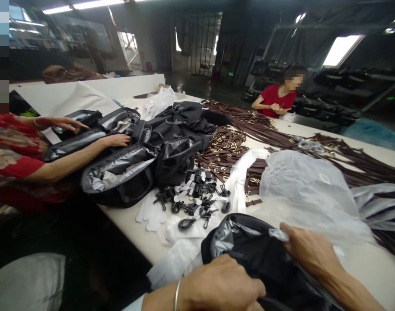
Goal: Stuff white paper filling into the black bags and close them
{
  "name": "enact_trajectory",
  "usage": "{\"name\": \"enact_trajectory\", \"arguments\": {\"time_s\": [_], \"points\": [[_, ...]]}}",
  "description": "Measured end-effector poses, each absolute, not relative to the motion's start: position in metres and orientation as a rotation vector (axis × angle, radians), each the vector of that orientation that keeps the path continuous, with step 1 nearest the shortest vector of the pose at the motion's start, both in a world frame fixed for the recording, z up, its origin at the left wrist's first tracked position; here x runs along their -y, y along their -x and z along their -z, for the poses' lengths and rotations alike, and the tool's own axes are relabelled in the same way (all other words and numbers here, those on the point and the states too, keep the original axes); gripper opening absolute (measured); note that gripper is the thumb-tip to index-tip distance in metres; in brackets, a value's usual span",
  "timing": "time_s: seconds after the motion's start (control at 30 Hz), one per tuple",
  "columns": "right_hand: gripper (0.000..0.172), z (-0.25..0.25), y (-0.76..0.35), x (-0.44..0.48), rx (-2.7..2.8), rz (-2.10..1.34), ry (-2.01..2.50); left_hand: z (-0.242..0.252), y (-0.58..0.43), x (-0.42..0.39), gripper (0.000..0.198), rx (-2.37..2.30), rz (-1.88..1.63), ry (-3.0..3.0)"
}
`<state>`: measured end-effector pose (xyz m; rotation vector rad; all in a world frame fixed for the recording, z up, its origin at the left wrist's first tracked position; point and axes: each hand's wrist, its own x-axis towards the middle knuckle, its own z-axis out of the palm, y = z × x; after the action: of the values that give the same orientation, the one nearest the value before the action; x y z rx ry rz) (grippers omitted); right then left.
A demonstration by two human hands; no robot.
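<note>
A black bag (259, 242) with a shiny silver lining lies at the near edge of the table, its mouth facing up. My left hand (225, 280), a bracelet on its wrist, is closed at the bag's near side, fingers curled and partly hidden. On the opposite rim, my right hand (309, 248) is closed with the bag's edge in its grip. A small piece of clear plastic (278, 234) shows at its fingertips. Just beyond the bag lies a pile of black cord loops with clips (200, 198).
At left, a co-worker's hands (115, 140) rest among open silver-lined black bags (119, 172). Brown straps with gold buckles (226, 144) spread across the white table (372, 263). A translucent plastic bag (309, 185) lies at right. Another person (278, 97) in red is across the table.
</note>
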<state>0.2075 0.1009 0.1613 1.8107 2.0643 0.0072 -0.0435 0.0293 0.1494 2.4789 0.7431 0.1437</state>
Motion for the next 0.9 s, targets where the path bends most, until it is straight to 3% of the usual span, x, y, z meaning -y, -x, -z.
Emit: {"name": "enact_trajectory", "arguments": {"time_s": [0.07,0.17,0.23,0.33,0.4,0.53,0.77,0.9], "points": [[0.021,-0.161,-0.21,-0.094,-2.023,0.04,-1.844,-0.152,0.045,-0.034,0.019,-0.779,-0.28,-2.394],[0.019,-0.159,-0.215,-0.083,-1.95,0.169,-1.887,-0.137,0.053,-0.041,0.018,-0.729,-0.837,-2.245],[0.018,-0.159,-0.217,-0.076,-1.902,0.243,-1.932,-0.113,0.067,-0.05,0.02,-0.988,-1.09,-2.124],[0.018,-0.162,-0.218,-0.07,-1.887,0.336,-1.999,-0.059,0.098,-0.072,0.021,-1.763,-0.844,-2.015],[0.018,-0.165,-0.217,-0.068,-1.882,0.388,-2.049,-0.024,0.117,-0.087,0.009,-1.879,-0.677,-2.021],[0.018,-0.171,-0.215,-0.066,-1.885,0.464,-2.129,0.018,0.135,-0.108,0.016,-1.903,-0.597,-2.056],[0.012,-0.178,-0.21,-0.068,-1.935,0.607,-2.24,-0.022,0.15,-0.116,0.024,-1.941,-0.967,-1.92],[0.013,-0.179,-0.209,-0.066,-1.938,0.612,-2.26,-0.079,0.124,-0.098,0.022,-1.498,-1.401,-1.901]]}}
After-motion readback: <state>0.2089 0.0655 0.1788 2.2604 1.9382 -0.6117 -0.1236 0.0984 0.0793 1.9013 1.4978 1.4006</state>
